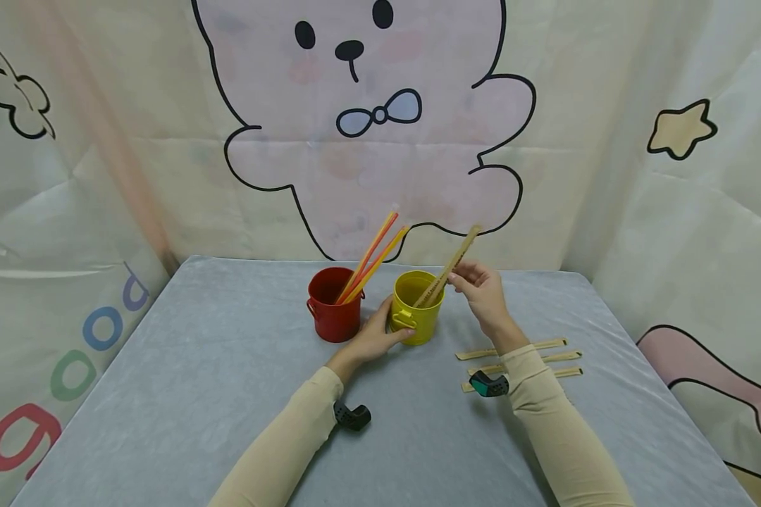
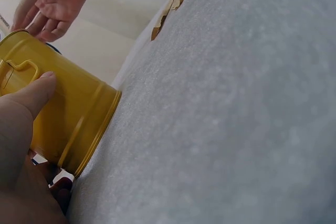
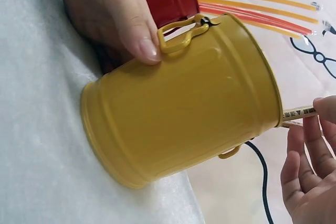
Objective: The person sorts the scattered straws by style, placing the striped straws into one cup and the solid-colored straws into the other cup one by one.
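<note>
- Thing in hand: a printed paper-sleeved stick, its lower end inside the yellow bucket, its upper end leaning out toward one o'clock.
- Right hand, at three o'clock of that bucket: I read thumb and forefinger as clamped on the stick near the rim. A second sleeved edge shows just beside it in the right wrist view; I cannot tell the bucket's full count.
- Left hand, at eight o'clock: thumb near the wire handle, fingers curled round the wall; it steadies the bucket upright.
- Step, my judgement: placing a stick in the yellow bucket. Next move would call for loosening the right pinch, then reaching to four o'clock for another.
- There, three more sleeved sticks lie side by side, partly under the right forearm.
- Nine o'clock, just beside: the red bucket, upright, holding orange and red straws that lean toward one o'clock.
- Both buckets stand on the grey-blue tablecloth.
</note>
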The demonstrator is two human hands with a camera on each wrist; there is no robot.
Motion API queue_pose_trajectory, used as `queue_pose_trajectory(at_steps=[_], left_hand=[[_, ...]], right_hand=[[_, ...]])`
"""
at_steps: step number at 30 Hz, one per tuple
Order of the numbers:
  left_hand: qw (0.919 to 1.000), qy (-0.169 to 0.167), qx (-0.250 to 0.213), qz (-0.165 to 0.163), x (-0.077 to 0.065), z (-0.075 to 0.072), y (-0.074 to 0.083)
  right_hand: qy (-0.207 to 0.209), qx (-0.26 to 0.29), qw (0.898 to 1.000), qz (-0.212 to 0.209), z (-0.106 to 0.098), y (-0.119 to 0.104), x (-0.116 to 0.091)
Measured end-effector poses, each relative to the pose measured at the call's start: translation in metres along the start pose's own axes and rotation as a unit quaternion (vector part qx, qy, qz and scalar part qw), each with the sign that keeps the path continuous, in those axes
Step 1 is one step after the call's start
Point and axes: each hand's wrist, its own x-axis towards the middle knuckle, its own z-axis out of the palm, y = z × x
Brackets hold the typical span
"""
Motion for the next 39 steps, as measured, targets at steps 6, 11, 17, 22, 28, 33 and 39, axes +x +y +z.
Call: queue_pose_trajectory(at_steps=[6, 11, 17, 22, 28, 33, 39], left_hand=[[1.0, 0.004, 0.007, -0.001, 0.0, 0.002, -0.001], [1.0, 0.007, 0.006, -0.004, 0.0, 0.002, 0.0], [1.0, 0.008, 0.001, -0.004, 0.001, 0.002, 0.001], [0.9999, 0.009, 0.002, -0.006, 0.001, 0.002, 0.001], [0.9999, 0.007, 0.006, -0.009, 0.0, 0.0, 0.001], [1.0, 0.004, 0.004, -0.003, 0.0, -0.001, 0.001], [1.0, 0.001, 0.006, -0.001, 0.002, 0.0, -0.001]], right_hand=[[0.005, -0.041, 0.999, 0.03, 0.0, 0.002, -0.003], [-0.004, -0.071, 0.997, 0.043, 0.0, 0.004, -0.003], [-0.021, -0.099, 0.994, 0.046, -0.001, 0.006, -0.002], [-0.049, -0.124, 0.99, 0.044, -0.006, 0.004, -0.002], [-0.065, -0.143, 0.986, 0.048, -0.018, -0.001, -0.003], [-0.078, -0.136, 0.987, 0.026, -0.031, -0.005, -0.01], [-0.119, -0.155, 0.98, 0.029, -0.053, -0.002, -0.021]])
